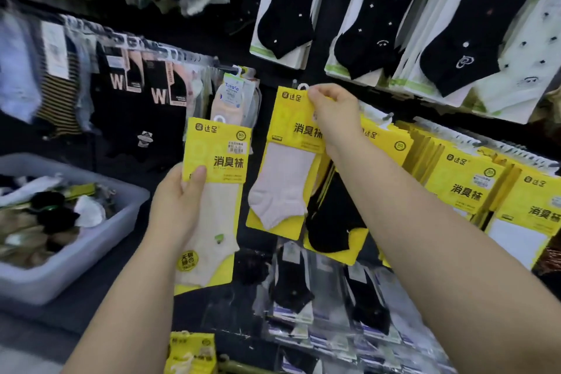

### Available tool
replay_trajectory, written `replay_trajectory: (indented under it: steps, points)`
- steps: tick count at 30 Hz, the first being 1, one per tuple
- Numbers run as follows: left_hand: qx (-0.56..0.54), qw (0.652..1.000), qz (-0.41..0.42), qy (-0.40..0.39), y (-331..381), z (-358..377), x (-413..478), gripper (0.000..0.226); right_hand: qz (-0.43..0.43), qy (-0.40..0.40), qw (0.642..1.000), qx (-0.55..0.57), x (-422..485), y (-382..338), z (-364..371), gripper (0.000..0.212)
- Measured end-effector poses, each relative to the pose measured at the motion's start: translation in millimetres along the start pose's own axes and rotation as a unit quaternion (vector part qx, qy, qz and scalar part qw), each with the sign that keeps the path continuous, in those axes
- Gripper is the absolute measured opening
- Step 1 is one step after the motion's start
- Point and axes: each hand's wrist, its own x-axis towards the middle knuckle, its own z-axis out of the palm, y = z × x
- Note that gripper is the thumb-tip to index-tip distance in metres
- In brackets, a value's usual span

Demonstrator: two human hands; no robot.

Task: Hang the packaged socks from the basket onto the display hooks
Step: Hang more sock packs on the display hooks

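Note:
My left hand (179,200) grips a yellow sock pack with a cream sock (217,191) by its left edge, held upright in front of the display. My right hand (334,112) pinches the top of a second yellow pack with a pale pink sock (285,173), its white hanger loop (302,87) up at a display hook on the dark wall. The grey basket (91,240) at the left holds several loose sock packs.
Rows of yellow packs (467,188) hang to the right. Black ankle socks (379,18) hang above, and black "W" packs (136,85) at the left. More packs (303,291) hang below, and another yellow pack (191,352) lies at the bottom edge.

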Motion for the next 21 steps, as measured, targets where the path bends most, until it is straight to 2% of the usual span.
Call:
replay_trajectory:
  steps: [5,8,11,14,19,21]
  points:
    - [0.020,1.000,0.002,-0.007,0,-8,3,0.019,0.010,0.011,1.000,-0.022,20,5,20,0.016]
    - [0.017,1.000,-0.001,-0.023,-1,-10,4,0.018,0.019,0.028,0.999,0.014,23,7,21,0.015]
    - [0.011,0.999,-0.001,-0.035,-1,-8,4,0.019,-0.028,0.053,0.998,0.029,25,10,15,0.017]
    - [-0.003,0.999,-0.006,-0.049,-1,-3,3,0.019,-0.081,0.020,0.996,-0.015,25,10,13,0.015]
    - [-0.022,0.998,-0.014,-0.061,1,4,-1,0.020,0.003,-0.023,1.000,0.000,31,7,22,0.018]
    - [-0.029,0.997,-0.017,-0.065,2,5,-1,0.018,0.038,-0.011,0.999,0.009,33,8,25,0.022]
